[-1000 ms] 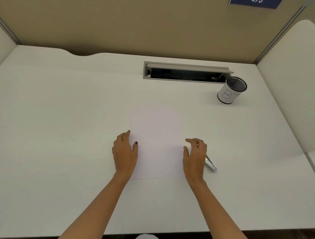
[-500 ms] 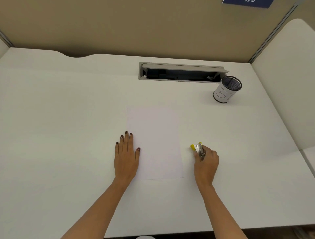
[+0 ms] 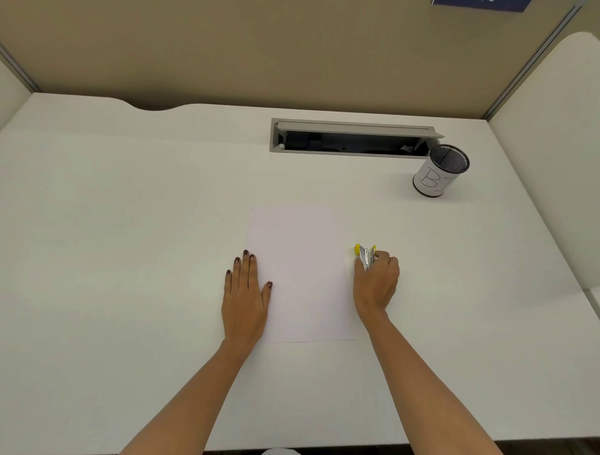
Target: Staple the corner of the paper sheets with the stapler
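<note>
Item 1: white rectangular laminate counter (image 3: 130,211), far edge with a shallow curved notch at the left.
Item 2: grey metal cable tray (image 3: 354,138) recessed in the counter, flap raised, interior dark.
Item 3: black mesh cylindrical pen cup (image 3: 440,170), white paper wrap lettered "B", upright just beside the tray's right end.
Item 4: tan partition wall (image 3: 259,48) behind; blue sign (image 3: 480,4) at its top edge.

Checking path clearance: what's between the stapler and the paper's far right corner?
Head view: only bare desk and the sheet's right edge. The stapler, gripped in the right hand, sits just right of the paper sheets.
</note>
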`<state>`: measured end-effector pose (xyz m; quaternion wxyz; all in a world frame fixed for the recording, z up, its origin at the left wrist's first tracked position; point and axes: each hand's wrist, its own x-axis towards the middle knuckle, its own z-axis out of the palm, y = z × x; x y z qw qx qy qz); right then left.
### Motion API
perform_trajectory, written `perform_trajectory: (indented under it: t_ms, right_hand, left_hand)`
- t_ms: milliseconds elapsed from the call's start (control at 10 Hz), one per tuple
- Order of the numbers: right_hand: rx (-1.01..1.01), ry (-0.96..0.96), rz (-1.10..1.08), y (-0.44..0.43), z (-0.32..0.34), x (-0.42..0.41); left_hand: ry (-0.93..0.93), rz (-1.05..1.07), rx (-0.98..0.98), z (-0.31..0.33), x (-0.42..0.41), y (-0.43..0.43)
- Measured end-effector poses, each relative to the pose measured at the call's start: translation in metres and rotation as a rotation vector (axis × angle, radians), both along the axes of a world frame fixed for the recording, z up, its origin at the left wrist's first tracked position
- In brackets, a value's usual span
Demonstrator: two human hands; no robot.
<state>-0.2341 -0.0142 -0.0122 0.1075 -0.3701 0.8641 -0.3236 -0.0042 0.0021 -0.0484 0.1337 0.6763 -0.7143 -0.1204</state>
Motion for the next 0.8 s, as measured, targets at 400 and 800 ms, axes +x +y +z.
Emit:
perform_trajectory:
  t_ms: [400,800]
  right_hand:
    - [-0.097,0.196,0.059,0.013,-0.006,0.006]
    - [-0.283,0.422,0.451,-0.029,0.042,0.042]
  left_hand:
    - [0.142,0.031,-0.032,0.0,0.0,0.001]
    - [0.076,0.007,-0.311,0.071,-0.023,-0.06]
